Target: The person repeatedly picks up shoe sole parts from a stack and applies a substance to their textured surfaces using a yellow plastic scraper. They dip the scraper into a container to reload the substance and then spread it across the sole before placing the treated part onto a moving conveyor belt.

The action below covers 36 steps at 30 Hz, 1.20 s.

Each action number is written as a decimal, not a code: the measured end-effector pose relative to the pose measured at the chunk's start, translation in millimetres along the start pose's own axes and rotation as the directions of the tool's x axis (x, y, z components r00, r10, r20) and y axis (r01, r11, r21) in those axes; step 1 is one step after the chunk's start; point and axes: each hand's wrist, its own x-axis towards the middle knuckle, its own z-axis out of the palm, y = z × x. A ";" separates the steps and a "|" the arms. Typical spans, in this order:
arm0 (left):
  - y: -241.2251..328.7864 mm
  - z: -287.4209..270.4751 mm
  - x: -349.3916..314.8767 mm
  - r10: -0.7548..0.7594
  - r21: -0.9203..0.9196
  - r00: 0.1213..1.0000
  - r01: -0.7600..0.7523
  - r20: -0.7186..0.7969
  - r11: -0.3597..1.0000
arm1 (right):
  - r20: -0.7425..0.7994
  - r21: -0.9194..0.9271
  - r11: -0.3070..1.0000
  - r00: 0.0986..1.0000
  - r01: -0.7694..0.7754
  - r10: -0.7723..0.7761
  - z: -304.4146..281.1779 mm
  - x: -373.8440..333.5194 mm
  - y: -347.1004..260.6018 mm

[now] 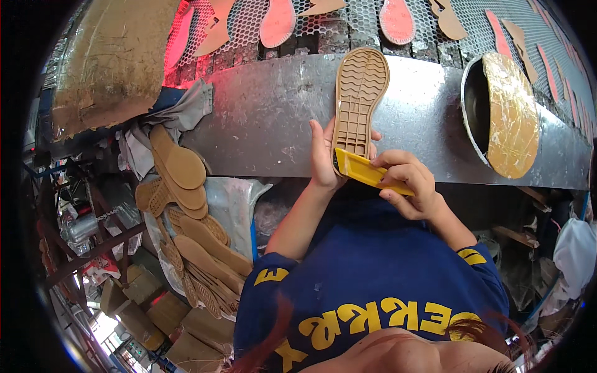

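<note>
A tan shoe sole with a wavy and gridded tread stands tilted over the metal ledge, tread toward me. My left hand grips its narrower lower end, thumb along the left edge and fingertips showing at the right. In my right hand, thumb and fingers are closed on a flat yellow plastic tool. The tool's far end lies against the lower end of the sole, where a dark patch shows. What its tip is like is hidden from me.
Beyond the metal ledge, a mesh conveyor carries pink insoles and brown cut pieces. At right stands a round pot, partly covered by a tan board. Stacked soles lie left, below cardboard.
</note>
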 end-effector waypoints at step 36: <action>-10.8 1.0 0.2 0.356 0.400 0.923 -0.384 0.144 0.833 | -0.837 -0.256 0.860 0.546 -0.442 0.032 -86.1 -45.3 35.4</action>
